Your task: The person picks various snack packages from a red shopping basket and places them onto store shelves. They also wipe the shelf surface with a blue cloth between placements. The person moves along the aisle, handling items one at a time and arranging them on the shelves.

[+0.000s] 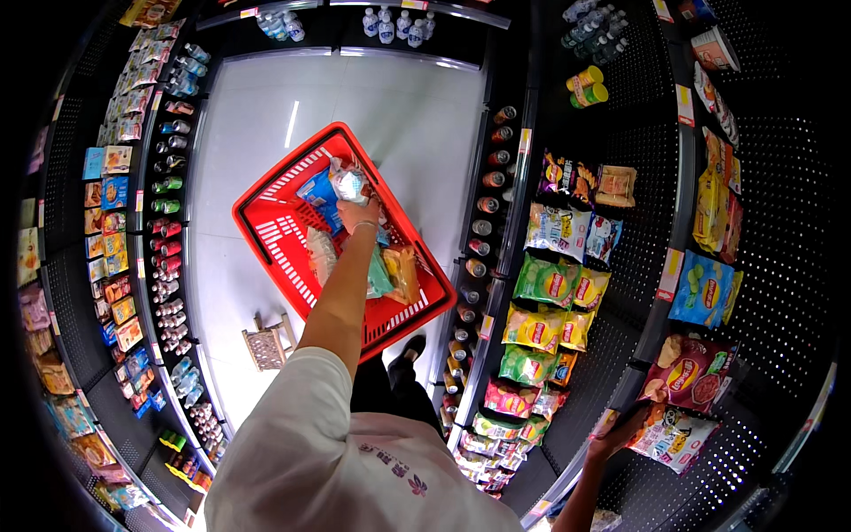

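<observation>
A red plastic shopping basket point(292, 266) appears below me, tilted, with several packaged goods in it. My left hand point(359, 214) reaches inside, its fingers on a shiny clear-and-white package point(350, 184) near the far corner. Beside that lie a blue packet point(320, 193), a whitish bag point(322, 253), a pale green packet point(379, 276) and a yellow-brown packet point(401, 274). At the lower right, my right hand point(621, 432) is at a shelf edge, next to a white printed snack bag point(675, 437); its fingers are partly hidden, and a grip cannot be made out.
Shelving with chip bags point(548, 279) and a row of cans point(488, 204) runs along the right. Boxed snacks point(114, 193) and more cans point(166, 228) line the left shelves. Bottles point(386, 30) stand at the far end. A small woven stool point(266, 346) is on the tiled floor point(252, 133).
</observation>
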`<state>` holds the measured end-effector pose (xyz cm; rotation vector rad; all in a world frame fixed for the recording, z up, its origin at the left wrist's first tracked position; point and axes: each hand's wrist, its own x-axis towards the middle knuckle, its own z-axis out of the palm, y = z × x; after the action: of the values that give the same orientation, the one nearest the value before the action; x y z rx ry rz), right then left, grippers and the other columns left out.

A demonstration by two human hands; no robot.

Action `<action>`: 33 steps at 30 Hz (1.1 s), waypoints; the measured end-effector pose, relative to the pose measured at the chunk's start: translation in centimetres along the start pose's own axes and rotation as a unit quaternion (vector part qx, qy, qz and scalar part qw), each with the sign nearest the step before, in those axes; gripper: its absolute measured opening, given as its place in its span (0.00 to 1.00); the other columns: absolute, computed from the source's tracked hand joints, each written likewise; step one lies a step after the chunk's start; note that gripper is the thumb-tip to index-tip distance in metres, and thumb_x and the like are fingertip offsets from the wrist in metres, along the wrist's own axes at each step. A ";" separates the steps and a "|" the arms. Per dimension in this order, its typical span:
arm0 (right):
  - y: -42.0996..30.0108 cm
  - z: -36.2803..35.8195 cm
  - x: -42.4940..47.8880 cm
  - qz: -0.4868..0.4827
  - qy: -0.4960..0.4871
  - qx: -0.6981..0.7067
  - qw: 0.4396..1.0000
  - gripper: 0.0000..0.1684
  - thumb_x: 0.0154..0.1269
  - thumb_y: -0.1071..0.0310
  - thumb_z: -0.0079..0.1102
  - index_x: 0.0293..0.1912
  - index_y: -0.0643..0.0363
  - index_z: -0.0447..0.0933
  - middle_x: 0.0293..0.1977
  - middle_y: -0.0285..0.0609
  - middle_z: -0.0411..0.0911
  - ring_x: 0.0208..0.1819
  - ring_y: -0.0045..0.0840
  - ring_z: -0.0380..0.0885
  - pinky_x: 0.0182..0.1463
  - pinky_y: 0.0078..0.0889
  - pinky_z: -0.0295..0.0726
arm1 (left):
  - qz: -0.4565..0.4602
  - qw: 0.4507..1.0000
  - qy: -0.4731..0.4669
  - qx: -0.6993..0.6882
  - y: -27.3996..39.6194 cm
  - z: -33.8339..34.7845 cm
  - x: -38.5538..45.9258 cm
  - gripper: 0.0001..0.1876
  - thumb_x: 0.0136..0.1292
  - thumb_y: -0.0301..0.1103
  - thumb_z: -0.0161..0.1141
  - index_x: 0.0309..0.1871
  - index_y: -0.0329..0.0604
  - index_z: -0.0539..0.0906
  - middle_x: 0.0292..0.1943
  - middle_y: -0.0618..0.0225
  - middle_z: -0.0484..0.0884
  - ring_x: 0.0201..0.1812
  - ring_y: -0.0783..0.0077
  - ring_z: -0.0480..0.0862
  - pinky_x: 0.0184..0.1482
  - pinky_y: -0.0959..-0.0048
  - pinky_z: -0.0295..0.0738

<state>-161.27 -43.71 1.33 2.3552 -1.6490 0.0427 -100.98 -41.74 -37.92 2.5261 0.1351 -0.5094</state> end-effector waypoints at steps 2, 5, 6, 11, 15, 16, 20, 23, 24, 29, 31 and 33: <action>0.2 0.0 0.0 -0.008 -0.002 0.002 1.000 0.40 0.75 0.47 0.36 0.71 0.69 0.48 0.71 0.61 0.49 0.72 0.51 0.52 0.73 0.51 0.51 | -0.016 0.999 -0.033 -0.026 -2.0 0.2 1.5 0.41 0.43 0.49 0.75 0.52 0.29 0.64 0.48 0.41 0.77 0.51 0.42 0.78 0.53 0.55 0.76; 0.3 0.1 -0.2 -0.003 0.002 0.002 1.000 0.40 0.75 0.47 0.36 0.71 0.69 0.49 0.71 0.61 0.50 0.71 0.51 0.53 0.72 0.51 0.52 | -0.009 0.990 -0.069 -0.125 -3.3 -1.2 2.2 0.31 0.48 0.40 0.73 0.51 0.31 0.72 0.44 0.51 0.83 0.43 0.55 0.83 0.49 0.63 0.77; 0.3 0.2 -0.4 0.002 0.000 -0.001 1.000 0.40 0.75 0.47 0.36 0.71 0.69 0.49 0.71 0.61 0.51 0.71 0.51 0.54 0.72 0.51 0.52 | -0.001 0.978 -0.101 -0.185 -3.4 -2.3 2.0 0.29 0.50 0.38 0.73 0.51 0.32 0.74 0.44 0.54 0.83 0.43 0.59 0.83 0.48 0.65 0.77; -0.1 0.0 0.1 -0.012 0.026 0.008 1.000 0.36 0.76 0.52 0.40 0.69 0.72 0.52 0.69 0.64 0.54 0.70 0.54 0.55 0.72 0.51 0.53 | -0.064 0.914 -0.157 -0.368 -5.0 -6.6 0.3 0.18 0.56 0.29 0.69 0.50 0.38 0.80 0.43 0.66 0.84 0.41 0.72 0.82 0.44 0.71 0.76; 0.3 0.2 -0.9 -0.002 0.039 0.009 0.999 0.38 0.75 0.50 0.40 0.69 0.71 0.52 0.68 0.64 0.55 0.70 0.53 0.55 0.72 0.50 0.53 | -0.054 0.861 -0.220 -0.455 -3.7 -12.2 -2.4 0.14 0.61 0.28 0.65 0.50 0.37 0.80 0.41 0.68 0.83 0.38 0.74 0.82 0.41 0.73 0.77; 0.3 0.2 -0.8 -0.002 0.045 0.013 0.999 0.38 0.75 0.49 0.40 0.69 0.72 0.53 0.68 0.64 0.55 0.70 0.53 0.56 0.72 0.50 0.53 | -0.045 0.858 -0.239 -0.452 -3.6 -13.4 -2.7 0.15 0.61 0.29 0.65 0.50 0.36 0.79 0.41 0.68 0.83 0.38 0.74 0.82 0.41 0.72 0.77; 1.4 1.0 -1.4 0.022 0.049 0.015 0.998 0.41 0.73 0.46 0.41 0.69 0.72 0.53 0.68 0.63 0.55 0.70 0.53 0.56 0.72 0.49 0.53 | -0.023 0.818 -0.313 -0.481 -3.4 -17.5 -4.9 0.14 0.63 0.31 0.63 0.50 0.37 0.78 0.39 0.65 0.83 0.38 0.71 0.83 0.40 0.70 0.77; 1.4 0.9 -1.7 0.045 0.053 0.004 0.998 0.42 0.72 0.45 0.43 0.68 0.73 0.54 0.68 0.64 0.55 0.69 0.54 0.56 0.72 0.49 0.53 | -0.027 0.797 -0.382 -0.466 -1.6 -21.0 -8.4 0.15 0.66 0.29 0.58 0.56 0.38 0.74 0.45 0.64 0.81 0.44 0.67 0.82 0.44 0.66 0.80; 1.0 0.5 -1.3 0.038 0.061 -0.005 0.997 0.43 0.71 0.44 0.44 0.67 0.75 0.56 0.67 0.66 0.56 0.69 0.54 0.57 0.72 0.49 0.53 | -0.016 0.795 -0.395 -0.459 -1.5 -21.6 -9.6 0.16 0.67 0.28 0.57 0.57 0.39 0.72 0.47 0.64 0.80 0.46 0.67 0.82 0.45 0.65 0.80; -0.1 0.2 -1.3 0.108 0.047 -0.010 0.993 0.44 0.66 0.47 0.56 0.66 0.75 0.57 0.67 0.65 0.57 0.69 0.53 0.56 0.73 0.48 0.53 | 0.017 0.619 -0.583 -0.526 1.6 -25.1 -18.9 0.22 0.67 0.29 0.58 0.64 0.39 0.68 0.53 0.64 0.78 0.53 0.68 0.79 0.59 0.63 0.74; -0.3 0.1 -1.4 0.141 0.028 0.001 0.990 0.45 0.66 0.46 0.56 0.66 0.74 0.57 0.68 0.63 0.57 0.70 0.50 0.55 0.73 0.47 0.53 | 0.001 0.556 -0.655 -0.511 1.3 -23.8 -20.9 0.24 0.66 0.31 0.60 0.64 0.40 0.68 0.55 0.64 0.78 0.56 0.68 0.78 0.59 0.62 0.74; -0.2 0.1 -1.9 0.171 0.005 0.003 0.985 0.45 0.65 0.45 0.56 0.68 0.70 0.56 0.69 0.58 0.55 0.72 0.46 0.53 0.72 0.46 0.54 | 0.020 0.529 -0.688 -0.497 3.8 -25.4 -26.0 0.26 0.65 0.34 0.61 0.65 0.41 0.68 0.58 0.64 0.77 0.58 0.66 0.78 0.61 0.61 0.71</action>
<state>-161.73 -41.92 0.84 2.0443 -2.0303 0.1253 -115.86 -30.97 -6.26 0.5243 -0.2006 -1.6270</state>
